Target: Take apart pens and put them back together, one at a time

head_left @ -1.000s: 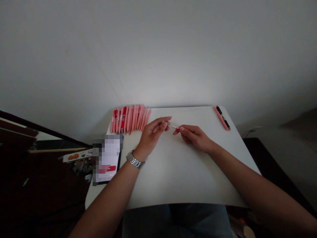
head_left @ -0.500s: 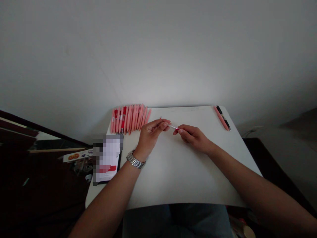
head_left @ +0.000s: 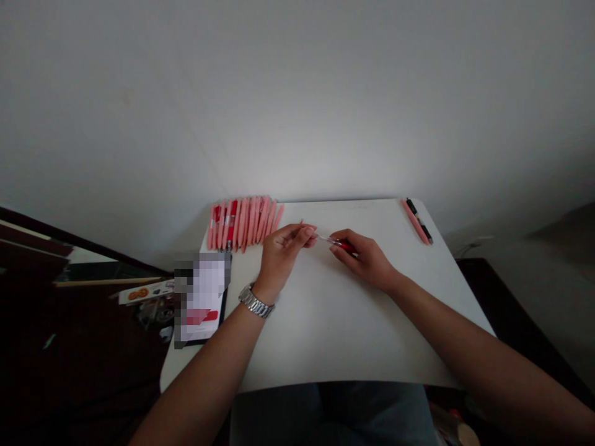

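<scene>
Over the middle of the white table [head_left: 325, 322], both my hands hold one thin pen part [head_left: 328, 238], clear with a red end. My left hand [head_left: 283, 251], with a metal watch on its wrist, pinches the clear tip end. My right hand [head_left: 360, 257] is closed round the red end. A small pink piece pokes up behind my left fingers. A row of several pink and red pens [head_left: 244, 220] lies at the table's far left, just beyond my left hand.
A pink pen and a black pen [head_left: 417, 220] lie together at the table's far right corner. A dark clipboard with a blurred paper [head_left: 202, 297] sits at the left edge. A grey wall stands behind the table. The floor at left is dark and cluttered.
My left fingers have curled from stretched out into a pinch on the part. My right hand slid left along it, so the hands are closer together.
</scene>
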{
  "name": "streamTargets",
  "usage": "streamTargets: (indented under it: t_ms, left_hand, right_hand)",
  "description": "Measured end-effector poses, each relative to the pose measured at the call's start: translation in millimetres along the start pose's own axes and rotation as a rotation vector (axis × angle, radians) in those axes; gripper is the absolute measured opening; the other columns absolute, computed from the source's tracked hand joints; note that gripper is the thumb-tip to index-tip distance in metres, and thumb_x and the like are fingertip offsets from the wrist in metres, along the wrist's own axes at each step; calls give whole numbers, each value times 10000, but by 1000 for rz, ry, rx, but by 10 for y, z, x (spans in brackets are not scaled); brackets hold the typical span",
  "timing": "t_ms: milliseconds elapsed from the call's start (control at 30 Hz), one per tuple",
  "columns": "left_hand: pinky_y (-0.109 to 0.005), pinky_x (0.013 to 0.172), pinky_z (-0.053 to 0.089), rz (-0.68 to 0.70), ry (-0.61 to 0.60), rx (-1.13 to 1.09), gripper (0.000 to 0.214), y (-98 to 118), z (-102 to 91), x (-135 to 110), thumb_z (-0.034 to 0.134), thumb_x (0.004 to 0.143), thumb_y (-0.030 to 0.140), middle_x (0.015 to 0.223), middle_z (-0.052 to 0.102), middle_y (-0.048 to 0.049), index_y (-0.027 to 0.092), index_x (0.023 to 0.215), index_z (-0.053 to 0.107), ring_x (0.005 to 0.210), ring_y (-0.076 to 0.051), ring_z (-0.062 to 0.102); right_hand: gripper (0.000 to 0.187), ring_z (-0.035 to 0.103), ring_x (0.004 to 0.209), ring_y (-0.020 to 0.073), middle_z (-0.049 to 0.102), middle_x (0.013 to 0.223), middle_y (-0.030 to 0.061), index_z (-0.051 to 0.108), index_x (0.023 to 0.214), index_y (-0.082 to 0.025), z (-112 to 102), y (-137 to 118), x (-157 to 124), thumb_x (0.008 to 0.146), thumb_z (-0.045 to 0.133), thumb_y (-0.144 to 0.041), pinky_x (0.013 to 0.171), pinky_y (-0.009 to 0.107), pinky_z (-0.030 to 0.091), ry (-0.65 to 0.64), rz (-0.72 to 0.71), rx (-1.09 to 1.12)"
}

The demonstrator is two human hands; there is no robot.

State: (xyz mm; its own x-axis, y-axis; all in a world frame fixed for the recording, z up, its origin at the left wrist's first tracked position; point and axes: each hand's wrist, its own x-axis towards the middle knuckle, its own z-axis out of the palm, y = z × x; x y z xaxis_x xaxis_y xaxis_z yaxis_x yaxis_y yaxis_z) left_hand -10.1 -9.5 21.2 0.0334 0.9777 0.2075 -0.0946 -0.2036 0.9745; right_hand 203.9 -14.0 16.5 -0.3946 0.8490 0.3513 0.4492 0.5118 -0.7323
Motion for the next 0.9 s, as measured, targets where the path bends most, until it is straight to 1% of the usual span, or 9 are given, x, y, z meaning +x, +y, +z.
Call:
streamTargets:
  t_ms: [100,167,267,367,500,600,733,833,900]
  left_hand:
    - [-300,796,622,-7,0,-22,305,-3,5,-2,747,875,461,935,777,-66,196,1020,785,804,-148,723]
    - [-308,814,621,-15,-20,-45,307,-14,7,-1,746,876,456,950,775,-70,194,1032,781,820,-151,726]
    - [-319,865,612,-18,-63,-75,309,-35,5,1,752,878,432,997,770,-74,204,1086,768,872,-157,730]
    - [-313,901,597,0,-90,-72,306,-49,3,3,748,888,405,1029,764,-70,221,1134,754,919,-155,728]
    - [-308,890,598,-1,-81,-58,289,-47,5,5,737,897,415,998,759,-66,213,1103,754,901,-152,726]
    - [-319,885,606,-5,-78,-52,299,-37,9,5,741,889,432,1002,755,-70,207,1084,751,899,-155,724]
    - [-324,879,610,-14,-80,-48,286,-25,16,3,742,887,436,981,752,-65,207,1058,748,884,-153,723]
    - [-315,874,610,-14,-81,-61,267,-18,22,2,742,890,420,960,747,-57,205,1048,746,875,-148,723]
    - [-307,870,610,-14,-81,-77,259,-13,26,2,744,892,409,960,744,-55,198,1043,743,875,-144,724]
  right_hand:
    - [310,635,808,195,707,950,72,652,1160,-222,-18,-32,13,1038,478,-447,771,324,494,4,-32,2]
    - [346,647,857,211,701,950,83,667,1141,-224,-26,-45,22,1061,416,-450,808,340,498,14,-43,-1]
    - [365,651,877,217,695,944,86,678,1105,-227,-29,-38,29,1068,396,-455,822,344,497,38,-30,5]
    - [345,642,864,209,688,938,81,673,1087,-226,-28,-9,31,1067,405,-443,809,338,491,56,-41,-2]
    - [292,599,770,194,648,860,60,656,1063,-230,-26,16,34,1044,461,-447,723,327,476,67,-51,-42]
    - [240,570,714,175,638,839,45,633,1052,-230,-11,23,33,1009,531,-443,667,310,461,86,-19,-55]
    - [205,575,674,155,664,834,24,586,1067,-237,20,36,18,953,614,-405,628,286,458,95,52,-18]
    - [218,570,652,153,654,791,4,570,1092,-244,24,36,8,946,625,-396,616,278,454,85,69,-26]
    - [239,585,672,161,667,812,15,580,1138,-237,11,25,9,973,596,-409,638,287,464,66,51,-39]
